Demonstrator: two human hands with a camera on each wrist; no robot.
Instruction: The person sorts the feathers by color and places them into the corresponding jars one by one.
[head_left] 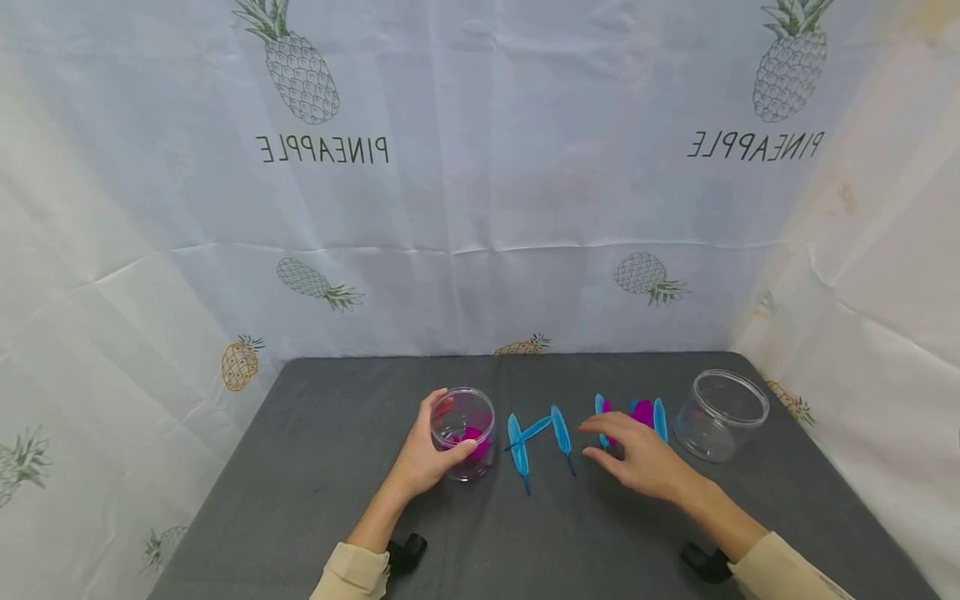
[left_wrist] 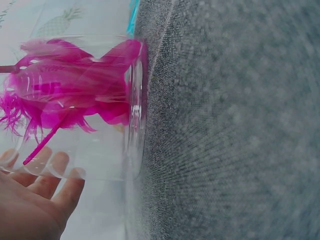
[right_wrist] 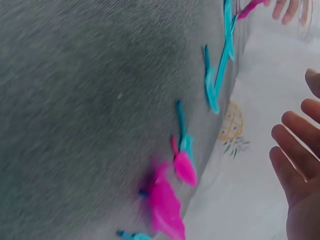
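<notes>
Head view: L hand [head_left: 420, 462] grips a clear jar [head_left: 472, 473] w/ pink feathers [left_wrist: 75, 82] inside; the jar stands on the grey worktop [head_left: 337, 467], about ctr. R hand [head_left: 641, 458] is empty, thumb & fingers apart, over the R part of the worktop. Btwn hands: three blue feathers [head_left: 519, 446], one slanting btwn the other two, roughly an H. Partly hidden by R hand: loose pink feathers [head_left: 642, 411] & more blue feathers [head_left: 659, 419]. 2nd clear jar [head_left: 701, 442] is just R of those. Pineapple-print cloth [head_left: 525, 208] behind.
</notes>
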